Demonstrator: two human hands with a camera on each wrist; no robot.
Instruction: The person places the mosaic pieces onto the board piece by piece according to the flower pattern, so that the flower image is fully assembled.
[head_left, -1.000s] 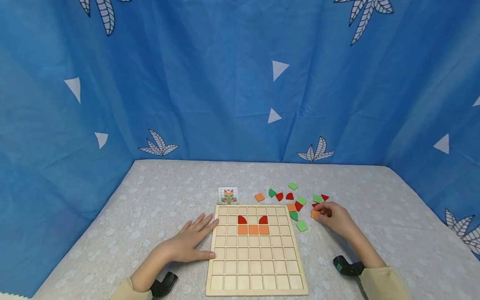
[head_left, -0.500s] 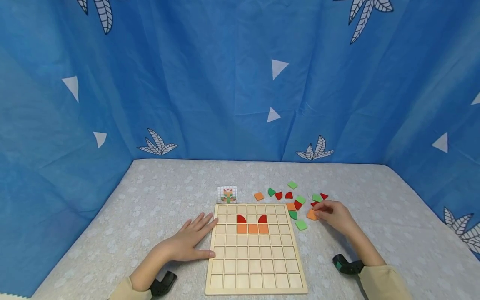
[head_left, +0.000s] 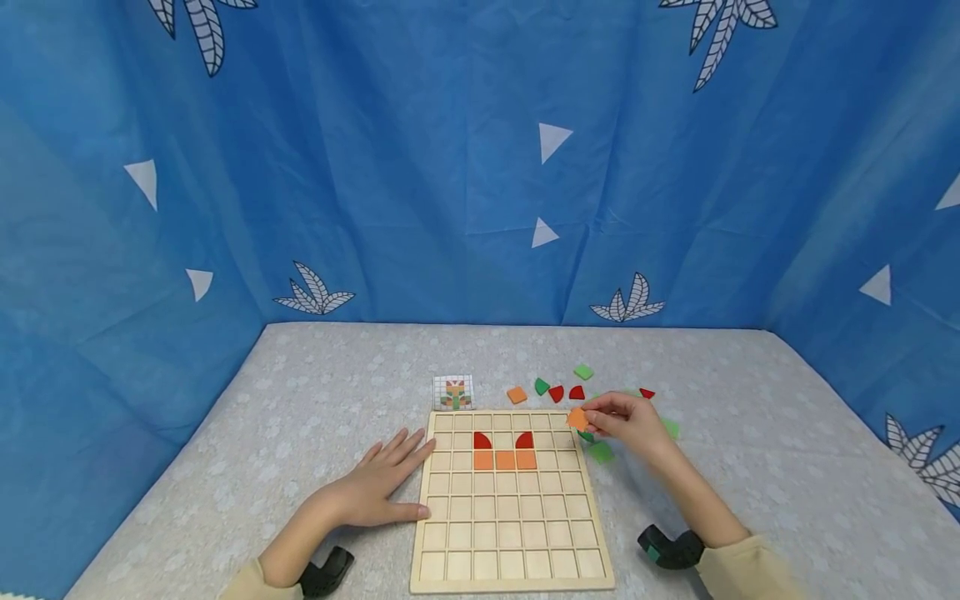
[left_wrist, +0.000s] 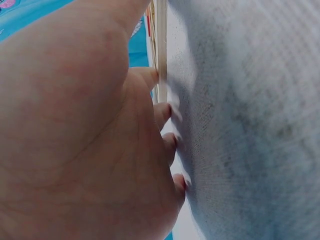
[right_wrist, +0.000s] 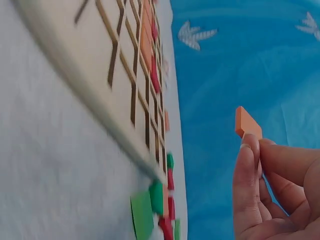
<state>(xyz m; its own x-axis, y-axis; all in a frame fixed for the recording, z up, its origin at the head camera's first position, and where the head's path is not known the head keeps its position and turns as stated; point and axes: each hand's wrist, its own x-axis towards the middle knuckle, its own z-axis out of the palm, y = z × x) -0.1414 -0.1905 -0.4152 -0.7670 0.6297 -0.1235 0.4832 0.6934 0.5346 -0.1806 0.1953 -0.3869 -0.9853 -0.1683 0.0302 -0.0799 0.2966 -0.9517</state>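
Note:
My right hand pinches an orange square tile between thumb and fingertips, lifted over the right edge of the wooden grid board. Fingers spread, my left hand lies flat at the board's left edge, its thumb and fingertips touching the frame. On the board, a row of orange square tiles fills neighbouring cells. Above the row's two ends sit a left red quarter-circle tile and a right red quarter-circle tile.
A small pattern card lies behind the board. Loose tiles are scattered to the back right, among them an orange square, a dark green quarter-circle and a light green square. A blue curtain hangs behind the table.
My right hand has picked the orange square tile up off the table and carried it left to the board's right edge. The left hand has stayed in place.

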